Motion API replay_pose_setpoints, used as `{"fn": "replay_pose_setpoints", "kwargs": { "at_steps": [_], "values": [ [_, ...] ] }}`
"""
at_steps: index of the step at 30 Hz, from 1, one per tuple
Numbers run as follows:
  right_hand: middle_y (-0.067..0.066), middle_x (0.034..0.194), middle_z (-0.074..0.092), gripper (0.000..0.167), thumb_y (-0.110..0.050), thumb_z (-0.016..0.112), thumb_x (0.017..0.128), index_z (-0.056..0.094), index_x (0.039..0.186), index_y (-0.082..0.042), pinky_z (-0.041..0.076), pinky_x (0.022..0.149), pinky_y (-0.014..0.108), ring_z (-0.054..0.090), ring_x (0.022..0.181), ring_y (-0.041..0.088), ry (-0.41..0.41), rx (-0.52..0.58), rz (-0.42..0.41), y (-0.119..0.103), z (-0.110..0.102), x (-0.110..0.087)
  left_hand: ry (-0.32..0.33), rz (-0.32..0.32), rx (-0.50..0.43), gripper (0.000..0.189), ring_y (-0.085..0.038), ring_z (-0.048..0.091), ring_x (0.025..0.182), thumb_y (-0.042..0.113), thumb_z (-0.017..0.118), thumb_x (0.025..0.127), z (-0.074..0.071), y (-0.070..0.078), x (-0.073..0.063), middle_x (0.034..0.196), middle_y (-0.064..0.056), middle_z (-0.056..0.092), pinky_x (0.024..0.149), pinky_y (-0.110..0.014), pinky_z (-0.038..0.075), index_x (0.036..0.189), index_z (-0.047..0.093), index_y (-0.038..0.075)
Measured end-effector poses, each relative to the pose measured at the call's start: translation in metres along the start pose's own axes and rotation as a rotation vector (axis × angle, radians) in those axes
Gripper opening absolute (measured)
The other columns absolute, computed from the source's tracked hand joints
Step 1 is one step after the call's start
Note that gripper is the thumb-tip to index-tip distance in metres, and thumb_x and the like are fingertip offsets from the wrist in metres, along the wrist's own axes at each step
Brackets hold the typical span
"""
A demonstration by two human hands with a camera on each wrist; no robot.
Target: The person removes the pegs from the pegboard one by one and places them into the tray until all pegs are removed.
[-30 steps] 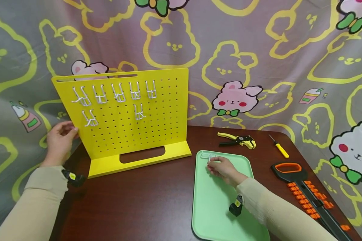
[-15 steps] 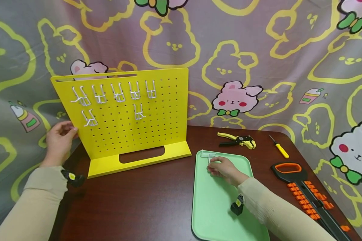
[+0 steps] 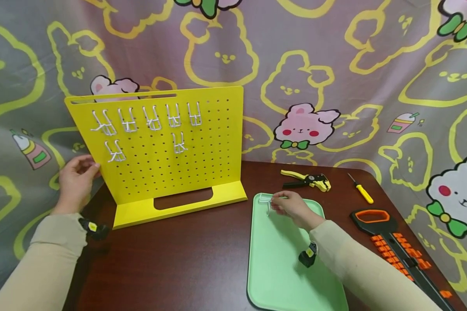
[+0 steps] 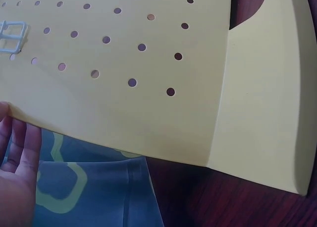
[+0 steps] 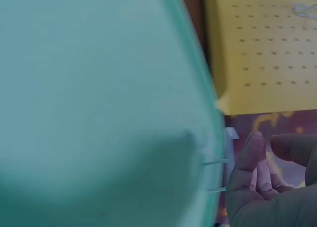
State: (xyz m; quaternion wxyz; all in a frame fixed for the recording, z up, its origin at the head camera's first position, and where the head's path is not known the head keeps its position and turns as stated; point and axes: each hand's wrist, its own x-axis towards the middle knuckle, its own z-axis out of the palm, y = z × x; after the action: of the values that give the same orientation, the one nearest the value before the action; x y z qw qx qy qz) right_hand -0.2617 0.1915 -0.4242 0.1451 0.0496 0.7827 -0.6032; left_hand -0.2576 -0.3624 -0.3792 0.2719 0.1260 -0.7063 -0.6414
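My left hand (image 3: 75, 181) holds the left edge of a yellow pegboard (image 3: 210, 151), thumb in front and fingers behind. Several white wire hooks (image 3: 173, 114) hang on the board, most along the top row, two lower down. In the left wrist view, fingers (image 4: 28, 152) curl behind the board's edge. My right hand (image 3: 292, 207) is over the far left corner of a green tray (image 3: 292, 268), right beside a white wire hook (image 3: 269, 208). The right wrist view shows a gap between thumb (image 5: 287, 146) and index finger, with two wire prongs (image 5: 215, 162) near the tray's rim.
Behind the tray lies a yellow-and-black wire stripper (image 3: 307, 179). To its right is a screwdriver (image 3: 362, 190) with a yellow handle. A black rack-like tool (image 3: 397, 250) with orange clips lies along the table's right side. A patterned curtain (image 3: 257, 43) hangs behind the table.
My right hand has moved slightly up and away from the hook's lower end, toward the tray's far edge. The left hand stays at the pegboard's edge.
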Motion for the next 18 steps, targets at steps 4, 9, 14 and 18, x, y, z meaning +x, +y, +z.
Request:
{"fn": "replay_pose_setpoints", "kwargs": {
  "at_steps": [4,9,14,18],
  "values": [
    [0.023,0.123,0.065,0.036,-0.015,0.055,0.108,0.053,0.135,0.009,0.058,0.092,0.038,0.067,0.103,0.025,-0.018,-0.002,-0.036,-0.026,-0.002,0.003,0.0,0.014,-0.016,0.034,-0.005,0.056,0.08,-0.01,0.06,0.098,0.0,0.0,0.0,0.091,0.005,0.057,0.067,-0.007,0.053,0.098,0.066,0.023],
    [0.018,0.12,0.064,0.035,-0.019,0.055,0.109,0.055,0.134,0.006,0.056,0.096,0.038,0.066,0.098,0.02,-0.056,0.023,-0.079,-0.061,0.006,0.007,-0.005,0.021,-0.012,0.034,-0.006,0.056,0.08,-0.01,0.06,0.098,0.0,0.001,0.0,0.09,0.006,0.058,0.067,-0.008,0.053,0.098,0.065,0.024],
    [0.015,0.12,0.064,0.033,-0.02,0.058,0.108,0.056,0.133,0.001,0.056,0.091,0.03,0.063,0.098,0.02,-0.074,0.063,-0.113,-0.099,0.022,0.012,0.004,0.014,-0.008,0.033,-0.005,0.056,0.08,-0.01,0.061,0.097,0.0,0.002,0.0,0.086,0.009,0.059,0.066,-0.008,0.053,0.099,0.065,0.023],
    [0.019,0.129,0.06,0.038,-0.02,0.059,0.107,0.053,0.138,0.002,0.054,0.099,0.035,0.062,0.103,0.022,-0.101,0.122,-0.132,-0.126,0.038,0.018,0.013,-0.003,-0.01,0.033,-0.005,0.056,0.079,-0.01,0.062,0.097,0.001,0.001,0.001,0.086,0.009,0.059,0.066,-0.008,0.053,0.099,0.065,0.023]
  ]
}}
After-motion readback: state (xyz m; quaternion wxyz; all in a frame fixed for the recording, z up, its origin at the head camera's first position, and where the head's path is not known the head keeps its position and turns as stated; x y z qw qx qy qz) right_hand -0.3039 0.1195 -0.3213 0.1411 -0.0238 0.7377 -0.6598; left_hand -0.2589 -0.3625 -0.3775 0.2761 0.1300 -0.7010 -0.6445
